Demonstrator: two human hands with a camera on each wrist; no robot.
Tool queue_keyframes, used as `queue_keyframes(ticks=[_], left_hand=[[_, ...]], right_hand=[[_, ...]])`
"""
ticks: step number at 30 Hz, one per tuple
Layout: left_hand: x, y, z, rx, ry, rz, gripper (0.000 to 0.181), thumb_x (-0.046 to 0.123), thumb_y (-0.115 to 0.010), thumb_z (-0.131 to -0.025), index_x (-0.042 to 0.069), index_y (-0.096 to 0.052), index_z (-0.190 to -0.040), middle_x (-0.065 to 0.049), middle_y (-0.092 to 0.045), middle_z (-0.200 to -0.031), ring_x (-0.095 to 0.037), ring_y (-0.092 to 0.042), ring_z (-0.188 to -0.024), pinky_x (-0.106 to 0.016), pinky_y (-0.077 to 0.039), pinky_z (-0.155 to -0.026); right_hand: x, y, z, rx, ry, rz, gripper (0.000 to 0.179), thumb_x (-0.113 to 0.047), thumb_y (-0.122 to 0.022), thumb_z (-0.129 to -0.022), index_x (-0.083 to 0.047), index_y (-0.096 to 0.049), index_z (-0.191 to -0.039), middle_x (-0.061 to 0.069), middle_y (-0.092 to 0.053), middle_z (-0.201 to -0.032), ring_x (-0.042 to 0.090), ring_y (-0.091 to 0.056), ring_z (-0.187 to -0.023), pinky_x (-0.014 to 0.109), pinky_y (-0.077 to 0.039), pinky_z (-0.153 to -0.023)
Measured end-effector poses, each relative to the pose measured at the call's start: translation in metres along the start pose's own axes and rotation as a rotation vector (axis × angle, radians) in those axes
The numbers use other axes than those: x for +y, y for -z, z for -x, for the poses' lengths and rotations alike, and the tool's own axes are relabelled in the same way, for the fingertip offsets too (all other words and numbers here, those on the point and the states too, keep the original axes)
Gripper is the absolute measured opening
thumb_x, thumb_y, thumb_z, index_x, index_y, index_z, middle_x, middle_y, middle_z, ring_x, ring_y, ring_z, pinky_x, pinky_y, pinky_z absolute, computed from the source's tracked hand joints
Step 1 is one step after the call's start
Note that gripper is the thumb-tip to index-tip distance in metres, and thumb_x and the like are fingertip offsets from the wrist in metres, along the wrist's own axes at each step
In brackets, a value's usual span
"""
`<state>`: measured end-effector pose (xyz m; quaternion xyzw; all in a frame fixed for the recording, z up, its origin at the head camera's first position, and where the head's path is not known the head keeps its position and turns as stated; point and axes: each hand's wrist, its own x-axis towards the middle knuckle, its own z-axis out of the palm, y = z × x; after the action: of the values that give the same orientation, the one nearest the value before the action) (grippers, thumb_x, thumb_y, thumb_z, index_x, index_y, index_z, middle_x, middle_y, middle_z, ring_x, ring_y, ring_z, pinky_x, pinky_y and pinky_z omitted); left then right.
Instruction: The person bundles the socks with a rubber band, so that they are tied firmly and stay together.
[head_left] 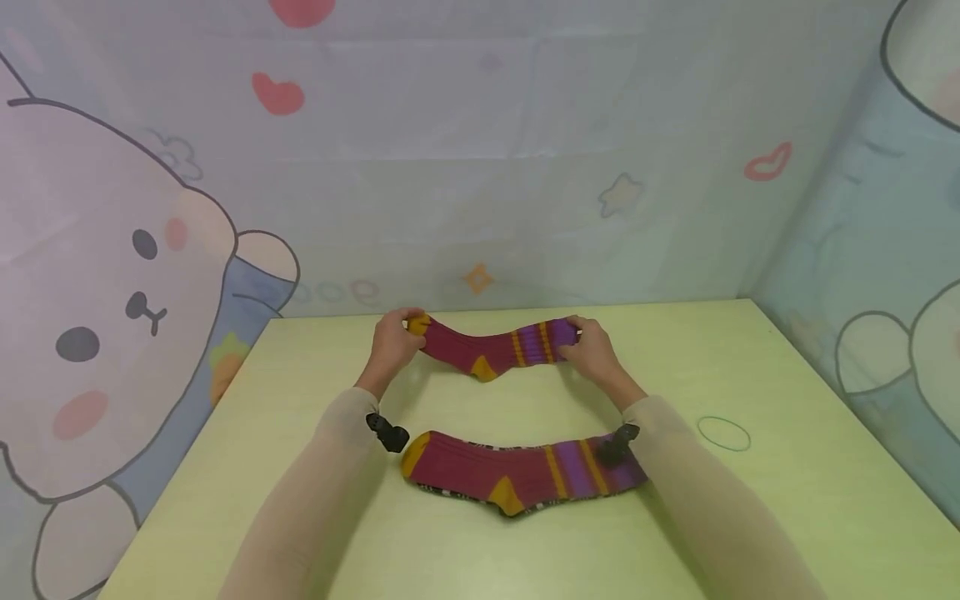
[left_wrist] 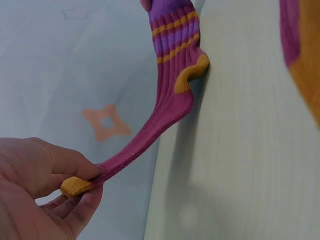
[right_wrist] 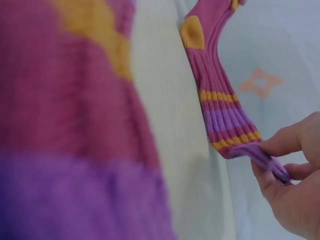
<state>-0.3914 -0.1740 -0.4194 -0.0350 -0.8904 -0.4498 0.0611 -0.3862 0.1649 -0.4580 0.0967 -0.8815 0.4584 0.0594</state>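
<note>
Left hand (head_left: 392, 343) pinches toe (left_wrist: 75, 186), right hand (head_left: 594, 353) pinches cuff (right_wrist: 272, 164) of maroon sock (head_left: 465, 352), stretched between them; second sock (head_left: 527, 467) on hands' near side; faint lettering (head_left: 366, 291) beyond left hand, unclear.

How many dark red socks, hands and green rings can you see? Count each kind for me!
Dark red socks: 2 (held sock, lying sock)
Hands: 2 (left hand, right hand)
Green rings: 1 (thin ring)
Total: 5

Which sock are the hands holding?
The far sock: the left hand pinches its yellow toe end, the right hand its purple cuff. The near sock lies flat, unheld.
</note>
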Motion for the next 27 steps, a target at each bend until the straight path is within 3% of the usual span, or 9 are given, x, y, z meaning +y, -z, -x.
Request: queue_keyframes(ticks=[6,12,17,27], left_hand=[[0.007,0.001,0.008,-0.006,-0.001,0.081,0.053,-0.008,-0.062,-0.089,0.004,-0.056,-0.140,-0.018,-0.051,-0.140,-0.030,-0.054,-0.110,-0.035,-0.053,-0.081],[0.011,0.003,0.019,-0.033,-0.007,0.150,0.056,-0.007,-0.061,-0.089,0.002,-0.052,-0.143,-0.019,-0.049,-0.140,-0.029,-0.053,-0.103,-0.025,-0.049,-0.069],[0.016,0.005,0.031,-0.082,0.000,0.225,0.057,-0.007,-0.060,-0.089,0.002,-0.050,-0.145,-0.020,-0.049,-0.136,-0.030,-0.054,-0.104,-0.030,-0.050,-0.072],[0.025,0.005,0.050,-0.109,-0.002,0.235,0.055,-0.004,-0.061,-0.089,0.004,-0.053,-0.143,-0.020,-0.050,-0.134,-0.032,-0.056,-0.109,-0.032,-0.051,-0.077]], right_hand=[[-0.003,0.006,0.012,0.003,-0.020,-0.058,0.060,0.004,-0.053,-0.090,0.009,-0.037,-0.147,0.028,-0.046,-0.135,0.033,-0.054,-0.104,0.035,-0.049,-0.076],[-0.010,0.016,0.029,0.031,-0.024,-0.091,0.062,-0.001,-0.055,-0.090,0.009,-0.036,-0.148,0.028,-0.043,-0.137,0.036,-0.051,-0.112,0.039,-0.049,-0.081],[-0.011,0.023,0.040,0.056,-0.053,-0.101,0.063,-0.002,-0.057,-0.089,0.007,-0.038,-0.148,0.026,-0.046,-0.137,0.038,-0.050,-0.117,0.039,-0.050,-0.081],[0.000,0.040,0.055,0.046,-0.107,-0.152,0.061,0.001,-0.056,-0.088,0.006,-0.041,-0.147,0.027,-0.051,-0.129,0.032,-0.051,-0.103,0.026,-0.046,-0.065]])
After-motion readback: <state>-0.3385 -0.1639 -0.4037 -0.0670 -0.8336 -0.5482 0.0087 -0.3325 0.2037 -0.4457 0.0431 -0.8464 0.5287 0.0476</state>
